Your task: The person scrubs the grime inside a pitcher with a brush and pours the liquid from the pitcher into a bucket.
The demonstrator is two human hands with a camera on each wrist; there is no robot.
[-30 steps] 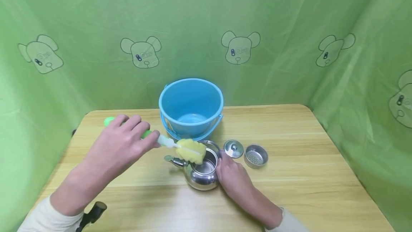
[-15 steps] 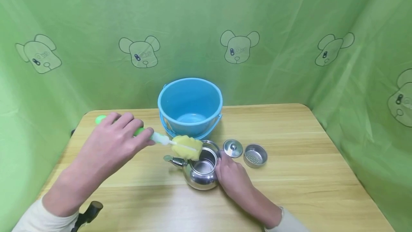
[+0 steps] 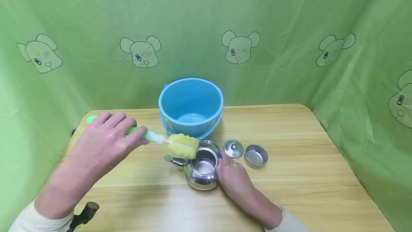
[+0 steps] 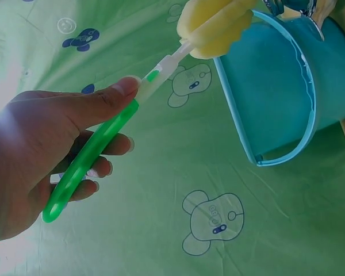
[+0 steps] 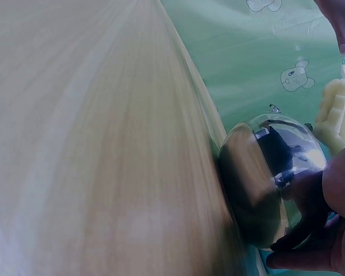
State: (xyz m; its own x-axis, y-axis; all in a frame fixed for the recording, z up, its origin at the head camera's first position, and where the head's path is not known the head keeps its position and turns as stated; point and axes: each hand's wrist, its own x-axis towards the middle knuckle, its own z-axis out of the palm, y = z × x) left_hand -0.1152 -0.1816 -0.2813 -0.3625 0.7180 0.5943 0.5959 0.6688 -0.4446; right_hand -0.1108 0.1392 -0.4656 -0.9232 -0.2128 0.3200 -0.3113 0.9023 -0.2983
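My left hand (image 3: 106,140) grips the green handle (image 4: 95,155) of a sponge brush. Its yellow sponge head (image 3: 183,146) hovers over the spout side of a small steel teapot (image 3: 201,180), outside the round opening. In the head view the teapot stands upright and lidless on the table, its spout pointing left. My right hand (image 3: 233,174) holds it at the right side by its handle, which the fingers mostly hide. From the right wrist view, the shiny teapot body (image 5: 270,172) sits beside the fingers, with the sponge head (image 5: 336,115) above it.
A blue bucket (image 3: 191,126) stands behind the teapot, its handle hanging down in front. To the right lie a steel lid (image 3: 233,148) and a perforated strainer cup (image 3: 255,156). A black object (image 3: 84,217) shows by the left sleeve. Green curtains surround the wooden table (image 3: 309,185).
My left hand has drawn the brush left and slightly up, so the sponge head has shifted from over the teapot's opening toward the spout. The right hand and teapot have stayed put.
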